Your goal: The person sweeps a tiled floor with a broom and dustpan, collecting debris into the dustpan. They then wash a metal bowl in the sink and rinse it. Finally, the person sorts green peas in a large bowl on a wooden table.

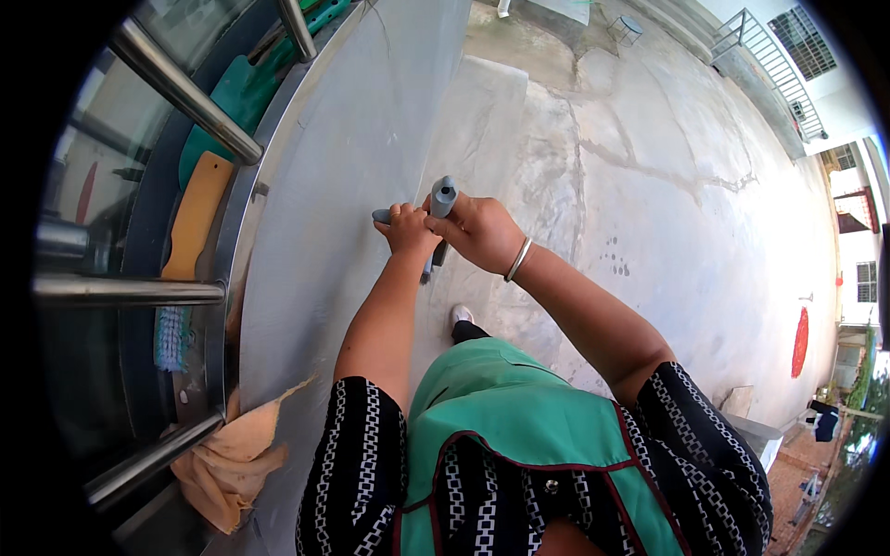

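Note:
A grey tool with a thick, round-ended handle (pixel 445 193) is held out in front of my body, close to the grey wall. Its kind is hard to make out. My right hand (pixel 480 232), with a pale bangle at the wrist, is closed round the handle just below its end. My left hand (pixel 409 232) is closed beside it on a grey part (pixel 381 216) that sticks out past the fingers. Below the hands a narrow dark grey piece (pixel 428 271) shows. The fingers hide how these parts join.
Metal window bars (pixel 139 291) are on the left. Behind them lie a wooden-coloured board (pixel 197 218), a blue-and-white brush (pixel 171 338) and green plastic items (pixel 218 116). An orange cloth (pixel 232 454) drapes over the sill. Concrete ground (pixel 686 241) spreads right, with a stool (pixel 628 28) far off.

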A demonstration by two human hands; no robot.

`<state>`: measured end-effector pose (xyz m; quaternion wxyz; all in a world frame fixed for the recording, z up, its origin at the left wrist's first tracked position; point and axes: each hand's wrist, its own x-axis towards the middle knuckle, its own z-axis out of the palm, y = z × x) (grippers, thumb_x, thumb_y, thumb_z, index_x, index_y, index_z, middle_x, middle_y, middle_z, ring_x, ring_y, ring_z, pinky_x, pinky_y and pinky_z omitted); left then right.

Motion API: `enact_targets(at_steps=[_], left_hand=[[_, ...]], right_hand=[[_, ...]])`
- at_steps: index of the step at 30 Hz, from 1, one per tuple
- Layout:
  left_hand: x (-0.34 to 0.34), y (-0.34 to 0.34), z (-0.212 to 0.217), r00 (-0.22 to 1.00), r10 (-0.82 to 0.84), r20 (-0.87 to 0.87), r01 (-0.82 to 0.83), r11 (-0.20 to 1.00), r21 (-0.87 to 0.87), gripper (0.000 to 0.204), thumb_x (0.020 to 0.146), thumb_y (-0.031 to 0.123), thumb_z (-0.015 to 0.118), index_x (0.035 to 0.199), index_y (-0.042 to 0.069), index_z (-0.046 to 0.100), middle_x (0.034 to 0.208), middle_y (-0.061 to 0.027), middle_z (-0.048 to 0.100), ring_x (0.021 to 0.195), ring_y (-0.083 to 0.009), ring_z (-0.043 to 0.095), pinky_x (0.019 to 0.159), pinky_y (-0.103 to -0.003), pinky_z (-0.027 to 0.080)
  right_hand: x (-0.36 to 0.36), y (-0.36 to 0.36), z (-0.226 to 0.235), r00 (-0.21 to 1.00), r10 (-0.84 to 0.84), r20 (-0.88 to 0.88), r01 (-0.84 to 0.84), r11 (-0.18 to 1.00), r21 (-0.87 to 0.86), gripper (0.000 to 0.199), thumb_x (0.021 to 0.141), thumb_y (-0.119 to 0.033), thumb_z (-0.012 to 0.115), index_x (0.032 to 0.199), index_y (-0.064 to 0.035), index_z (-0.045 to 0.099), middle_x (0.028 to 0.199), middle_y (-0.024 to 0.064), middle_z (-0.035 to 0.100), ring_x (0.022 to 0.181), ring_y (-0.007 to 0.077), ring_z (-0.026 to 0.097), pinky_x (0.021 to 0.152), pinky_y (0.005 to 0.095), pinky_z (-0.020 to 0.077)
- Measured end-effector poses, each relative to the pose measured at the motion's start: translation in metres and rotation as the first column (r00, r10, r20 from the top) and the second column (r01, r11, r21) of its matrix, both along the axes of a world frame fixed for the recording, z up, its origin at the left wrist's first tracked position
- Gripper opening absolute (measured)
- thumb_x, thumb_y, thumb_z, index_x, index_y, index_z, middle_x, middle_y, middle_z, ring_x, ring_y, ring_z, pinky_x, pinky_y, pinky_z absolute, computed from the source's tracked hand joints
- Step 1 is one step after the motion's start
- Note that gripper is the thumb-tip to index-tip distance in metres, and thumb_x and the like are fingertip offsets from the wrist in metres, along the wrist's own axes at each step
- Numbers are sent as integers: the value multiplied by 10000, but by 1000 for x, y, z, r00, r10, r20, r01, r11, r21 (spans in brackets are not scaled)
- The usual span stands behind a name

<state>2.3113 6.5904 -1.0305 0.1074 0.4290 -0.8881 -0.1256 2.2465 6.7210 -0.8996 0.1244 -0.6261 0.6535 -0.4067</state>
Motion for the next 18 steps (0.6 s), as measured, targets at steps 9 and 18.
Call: enact_targets(at_steps=[9,18], left_hand=[[46,15,-53,991,22,-133,-45,984,-170,570,671,145,707,1168,142,428,1293,-105,359,1270,-287,264,943,-564,292],[84,25,-80,939,41,-342,-96,985,-146,613,630,109,703,1179,101,430,1262,-173,382,1194,-337,358,910,-493,338]], right_hand=[[10,-11,-39,999,-24,24,24,1000,21,343,772,-165,636,1081,-66,524,635,84,593,574,195,596,553,292,472],[25,-7,-54,997,-70,21,65,978,199,508,735,-244,658,1149,-41,446,639,88,592,593,252,587,540,343,457]])
